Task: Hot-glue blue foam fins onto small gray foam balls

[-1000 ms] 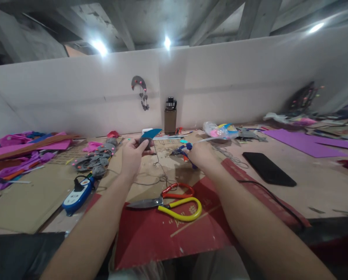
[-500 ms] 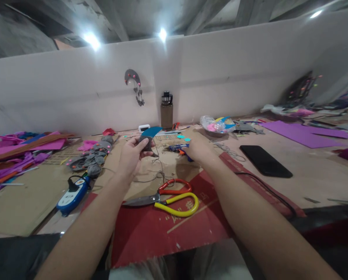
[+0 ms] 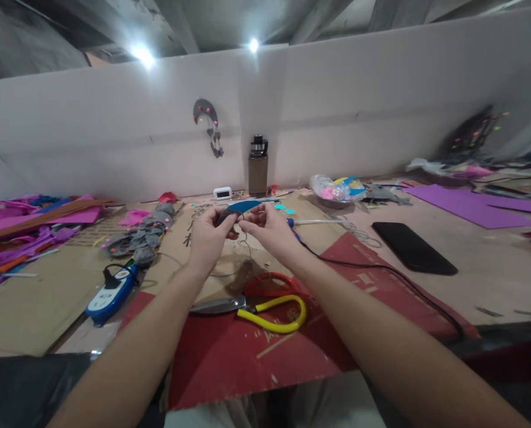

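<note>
A curved felt piece (image 3: 246, 206), blue on one part and dark grey on the other, is held up over the cardboard. My left hand (image 3: 206, 236) is closed on its grey end, thumb on top. My right hand (image 3: 272, 230) has its fingers pinched at the piece's other side; its fingertips partly hide the grip. Grey yarn (image 3: 246, 241) hangs below the piece. Just past my right hand lies a blue glue gun (image 3: 291, 223), mostly hidden, with a pale glue stick sticking out. Scissors (image 3: 274, 324) with red and yellow handles rest below my hands.
A blue-and-white power strip (image 3: 111, 295) and grey felt ornaments (image 3: 136, 238) sit at left. To the right are a black phone (image 3: 413, 248), a black cord (image 3: 394, 273) and purple sheets (image 3: 470, 205). A bottle (image 3: 258, 169) stands by the wall.
My right hand has let go of the glue gun and come left to the felt piece. The glue gun now lies on the table. The view has shifted slightly.
</note>
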Demonstrator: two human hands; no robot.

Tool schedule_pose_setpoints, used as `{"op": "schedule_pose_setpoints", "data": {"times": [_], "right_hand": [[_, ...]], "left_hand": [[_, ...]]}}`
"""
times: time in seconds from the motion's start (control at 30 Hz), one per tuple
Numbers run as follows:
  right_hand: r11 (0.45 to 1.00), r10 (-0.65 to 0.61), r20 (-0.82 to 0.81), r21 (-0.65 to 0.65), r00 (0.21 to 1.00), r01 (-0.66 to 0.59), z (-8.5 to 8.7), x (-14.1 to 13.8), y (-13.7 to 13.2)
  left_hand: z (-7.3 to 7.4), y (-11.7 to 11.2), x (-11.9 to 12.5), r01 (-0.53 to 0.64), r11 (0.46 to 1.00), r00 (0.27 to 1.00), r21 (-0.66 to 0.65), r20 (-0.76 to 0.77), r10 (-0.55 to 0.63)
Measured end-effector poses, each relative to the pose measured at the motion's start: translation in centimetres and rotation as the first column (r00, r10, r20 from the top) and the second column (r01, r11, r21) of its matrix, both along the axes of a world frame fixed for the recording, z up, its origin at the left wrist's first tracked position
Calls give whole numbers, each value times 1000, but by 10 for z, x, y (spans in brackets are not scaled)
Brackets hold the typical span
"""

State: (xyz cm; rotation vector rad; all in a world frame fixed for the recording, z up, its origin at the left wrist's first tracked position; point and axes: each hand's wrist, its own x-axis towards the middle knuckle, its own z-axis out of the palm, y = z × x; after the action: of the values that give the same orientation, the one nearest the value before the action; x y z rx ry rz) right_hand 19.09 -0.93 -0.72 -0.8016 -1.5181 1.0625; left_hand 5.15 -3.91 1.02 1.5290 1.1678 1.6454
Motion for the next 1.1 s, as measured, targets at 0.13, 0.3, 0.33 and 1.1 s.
{"op": "schedule_pose_setpoints", "data": {"times": [0.13, 0.3, 0.33, 1.1], "right_hand": [[999, 42, -10, -25, 999, -42, -3, 4, 3], [991, 105, -112, -71, 988, -114, 8, 7, -4], [990, 98, -132, -89, 986, -111, 10, 7, -5], [978, 87, -232, -163, 969, -127, 12, 6, -9]], "left_hand": [[-1, 1, 2, 37, 999, 998, -21, 44, -36], [-1, 2, 4, 132, 986, 971, -106, 214, -107], [-1, 2, 4, 146, 982, 966, -117, 230, -117], [7, 0, 6, 245, 963, 913, -116, 361, -189]]}}
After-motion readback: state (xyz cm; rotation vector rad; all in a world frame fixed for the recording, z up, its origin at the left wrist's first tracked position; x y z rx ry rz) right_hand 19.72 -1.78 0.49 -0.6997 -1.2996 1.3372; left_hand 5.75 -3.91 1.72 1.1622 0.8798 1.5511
